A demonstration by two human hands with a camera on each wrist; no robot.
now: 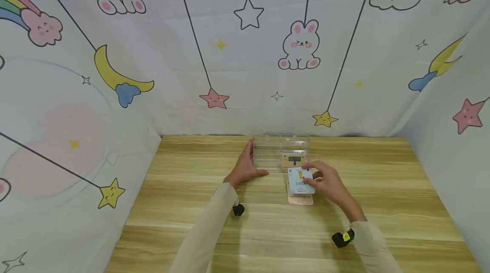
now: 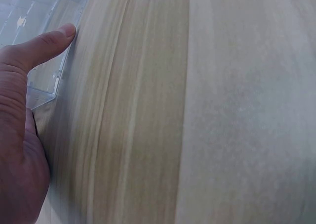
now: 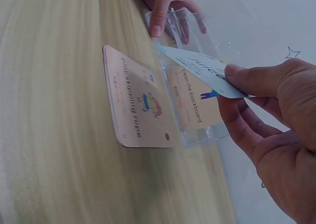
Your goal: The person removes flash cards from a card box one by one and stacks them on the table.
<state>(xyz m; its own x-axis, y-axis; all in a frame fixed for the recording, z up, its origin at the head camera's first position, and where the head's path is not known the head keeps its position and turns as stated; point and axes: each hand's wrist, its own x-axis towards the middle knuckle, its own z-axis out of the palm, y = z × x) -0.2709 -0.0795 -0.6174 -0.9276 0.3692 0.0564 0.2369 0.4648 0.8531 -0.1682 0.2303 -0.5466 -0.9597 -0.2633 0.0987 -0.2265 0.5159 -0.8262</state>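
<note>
My right hand point(image 1: 331, 183) pinches a light blue "juice" flashcard point(image 1: 295, 186) between thumb and fingers. In the right wrist view this card point(image 3: 197, 69) is tilted, above the table and partly over a clear plastic box point(image 3: 200, 137). My left hand point(image 1: 246, 167) grips the left end of the box, thumb point(image 2: 59, 37) at its front edge and fingers around the far side. Inside the right part of the box lies a tan "clean the blackboard" card point(image 3: 191, 108). A pink "play skipping rope" card point(image 3: 136, 98), seemingly atop a small stack, lies in front of the box.
The wood-grain table point(image 1: 264, 239) reaches a white cloth backdrop point(image 1: 264, 64) printed with stars, rabbits and clouds, just behind the box. Similar cloth hangs on both sides. A black wrist camera point(image 1: 238, 209) sits on the left wrist, another point(image 1: 340, 239) on the right.
</note>
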